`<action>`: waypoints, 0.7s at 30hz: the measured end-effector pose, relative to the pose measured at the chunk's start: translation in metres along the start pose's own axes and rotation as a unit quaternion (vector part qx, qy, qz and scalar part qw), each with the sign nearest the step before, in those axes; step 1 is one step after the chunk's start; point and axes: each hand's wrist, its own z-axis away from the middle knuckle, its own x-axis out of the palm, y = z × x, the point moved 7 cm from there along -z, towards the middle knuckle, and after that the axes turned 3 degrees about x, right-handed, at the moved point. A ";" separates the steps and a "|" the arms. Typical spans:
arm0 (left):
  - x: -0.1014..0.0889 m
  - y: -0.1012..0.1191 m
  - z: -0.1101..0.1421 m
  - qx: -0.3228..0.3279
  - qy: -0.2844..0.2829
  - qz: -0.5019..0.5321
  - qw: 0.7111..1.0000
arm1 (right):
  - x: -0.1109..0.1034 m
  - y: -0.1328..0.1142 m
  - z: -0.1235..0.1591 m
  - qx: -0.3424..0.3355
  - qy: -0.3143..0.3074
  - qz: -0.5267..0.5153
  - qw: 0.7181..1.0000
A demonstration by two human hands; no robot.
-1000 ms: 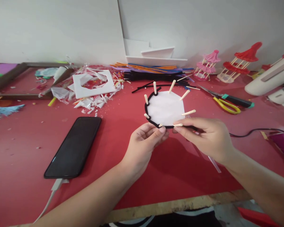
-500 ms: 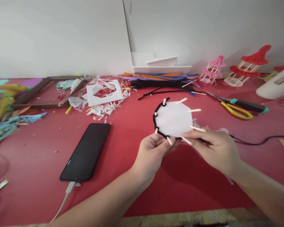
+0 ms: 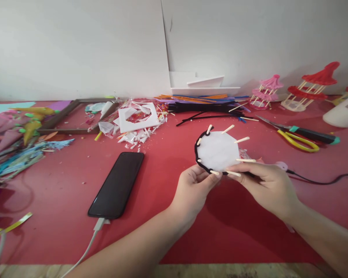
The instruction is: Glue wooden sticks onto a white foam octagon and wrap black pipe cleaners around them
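I see two bare hands close together, both holding on near the front edge of the same thing. It is a flat white board (image 3: 219,150), held up over the red table (image 3: 159,193), in the middle and a bit to the right. Pale little sticks (image 3: 228,129) stick up all around its edge, leaning different ways. A black fuzzy strip (image 3: 196,152) goes along its left side and front, close by the feet of the sticks.

The left hand (image 3: 193,189) is clamped on the board, thumb on top by one stick. The right hand (image 3: 268,187) pinches the black fuzzy strip at the near right edge, beside another stick. I can't tell if it squeezes the board too.

Left of the hands I see a black phone (image 3: 117,183) with a white cord (image 3: 88,247) plugged in. Farther back is a white frame (image 3: 140,125) with a hole, on a messy pile of scraps. At the back right stand a pink tower (image 3: 265,92) and a red tower (image 3: 313,87), both on thin sticks. A yellow loop handle (image 3: 300,147) lies in front of them.
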 end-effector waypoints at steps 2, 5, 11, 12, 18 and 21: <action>0.000 0.001 0.000 -0.002 0.007 0.007 1.000 | -0.001 -0.002 0.000 -0.008 -0.001 0.004 1.000; 0.000 0.005 0.000 -0.002 0.017 0.017 1.000 | -0.003 -0.009 -0.001 -0.043 0.015 0.030 0.999; -0.002 0.006 0.000 -0.019 0.017 0.017 1.000 | -0.004 -0.019 0.002 -0.103 0.036 0.074 0.991; -0.002 0.005 -0.001 -0.021 0.011 0.017 1.000 | -0.004 -0.017 0.002 -0.094 0.033 0.068 0.993; 0.000 0.008 0.001 -0.011 0.004 0.067 0.998 | -0.006 -0.005 -0.004 -0.019 0.020 0.037 0.999; 0.000 0.009 0.001 -0.010 0.001 0.080 0.997 | -0.007 0.002 -0.007 0.007 0.016 0.016 1.000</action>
